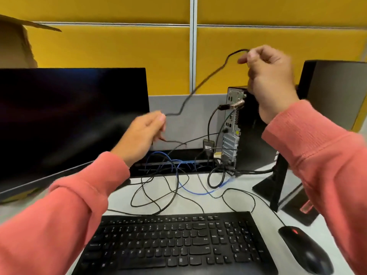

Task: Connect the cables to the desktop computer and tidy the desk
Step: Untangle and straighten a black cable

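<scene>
A thin black cable (200,84) ran taut-ish through the air between both hands, most likely so its slack could be drawn out of the tangle before it was plugged in or coiled. The right hand (272,80), raised toward one o'clock in front of the yellow partition (119,56), had its fingers curled and pinched on the cable's upper end; the left hand (144,133), lower and near the middle of the view, pinched the same cable where it dipped toward the desk (198,203). Both were motion-blurred, so the exact finger contact was hard to read. The desktop computer (244,132), a slim black tower, stood upright at about two o'clock just below the right hand, its rear panel turned toward the person, presumably for access to the ports. Several plugs already sat in that panel, and black and blue leads spilled from it in loose loops across the desk behind the keyboard (174,243) at six o'clock. A dark monitor (69,120) filled nine o'clock; a mouse (305,249) lay at four o'clock.
</scene>
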The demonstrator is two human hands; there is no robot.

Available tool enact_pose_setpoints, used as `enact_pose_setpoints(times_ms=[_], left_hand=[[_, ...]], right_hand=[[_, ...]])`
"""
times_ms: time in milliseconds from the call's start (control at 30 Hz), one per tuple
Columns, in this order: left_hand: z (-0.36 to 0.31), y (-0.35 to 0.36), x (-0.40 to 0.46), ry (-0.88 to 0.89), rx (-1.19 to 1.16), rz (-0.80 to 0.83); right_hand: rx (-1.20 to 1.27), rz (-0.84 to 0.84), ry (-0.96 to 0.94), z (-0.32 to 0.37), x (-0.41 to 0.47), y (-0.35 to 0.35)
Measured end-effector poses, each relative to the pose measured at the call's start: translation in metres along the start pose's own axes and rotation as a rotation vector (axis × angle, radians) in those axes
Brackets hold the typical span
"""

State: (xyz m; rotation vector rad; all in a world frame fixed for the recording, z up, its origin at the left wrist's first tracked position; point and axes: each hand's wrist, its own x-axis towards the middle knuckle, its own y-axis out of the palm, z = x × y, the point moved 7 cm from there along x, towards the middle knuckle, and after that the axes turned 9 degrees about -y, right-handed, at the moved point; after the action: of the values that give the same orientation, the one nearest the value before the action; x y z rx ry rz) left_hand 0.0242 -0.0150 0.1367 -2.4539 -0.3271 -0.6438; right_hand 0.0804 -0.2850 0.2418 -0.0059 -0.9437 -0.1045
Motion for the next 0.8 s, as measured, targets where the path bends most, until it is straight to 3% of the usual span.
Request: enact_pose_setpoints(times_ms=[100, 200, 433, 633, 800], left_hand=[[-0.042, -0.028, 0.007, 0.076, -0.207, -0.216], [-0.069, -0.041, 0.017, 0.120, -0.217, -0.274], [-0.048, -0.009, 0.015, 0.063, -0.140, -0.200], [-0.042, 0.007, 0.009, 0.027, -0.172, -0.121], [-0.014, 0.006, 0.005, -0.072, -0.184, -0.048]], right_hand=[[-0.368, 0.252, 0.139, -0.023, -0.023, 0.024], [-0.466, 0.433, 0.240, -0.044, -0.047, 0.042], [-0.055, 0.591, 0.045, -0.008, -0.077, 0.079], [-0.113, 0.661, -0.020, -0.019, -0.084, 0.095], [-0.494, 0.539, -0.061, -0.029, -0.058, 0.068]])
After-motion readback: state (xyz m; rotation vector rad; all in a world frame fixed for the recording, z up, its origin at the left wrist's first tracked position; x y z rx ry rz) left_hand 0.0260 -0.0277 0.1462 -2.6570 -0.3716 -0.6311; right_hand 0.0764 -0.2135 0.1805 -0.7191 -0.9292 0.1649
